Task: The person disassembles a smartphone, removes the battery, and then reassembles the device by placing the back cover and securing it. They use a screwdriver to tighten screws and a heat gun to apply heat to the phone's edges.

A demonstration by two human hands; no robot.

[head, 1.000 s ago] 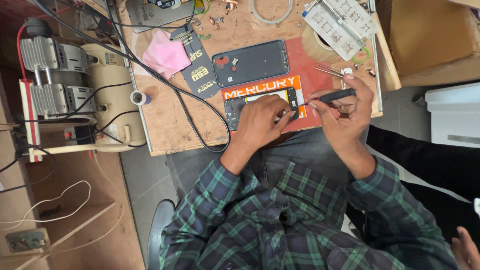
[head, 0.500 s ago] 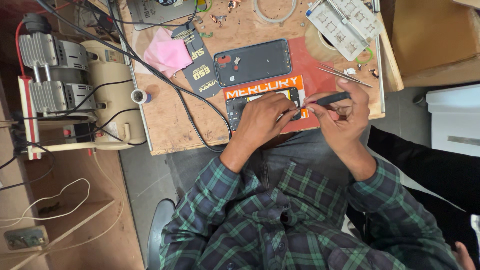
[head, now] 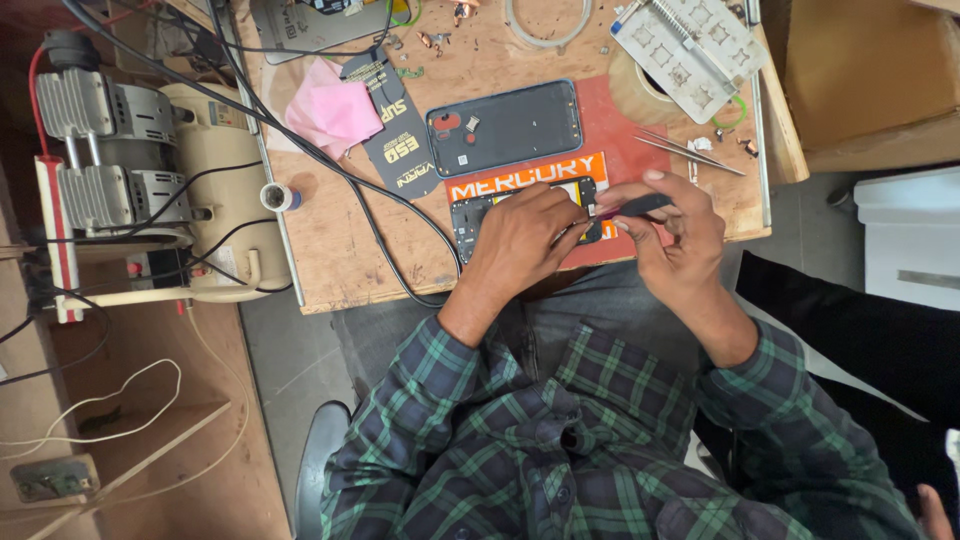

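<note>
Careful, your left hand [head: 520, 235] presses the opened phone [head: 525, 215] on the table's [head: 350, 260] red mat while your right hand [head: 670, 225] pinches a dark tool [head: 640, 207]; a slip could gouge it

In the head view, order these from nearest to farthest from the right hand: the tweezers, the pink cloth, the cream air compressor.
From the right hand:
1. Tweezers, just above it on the red mat.
2. Pink cloth, upper left on the wooden bench.
3. Cream air compressor, beyond the bench's left edge.
</note>
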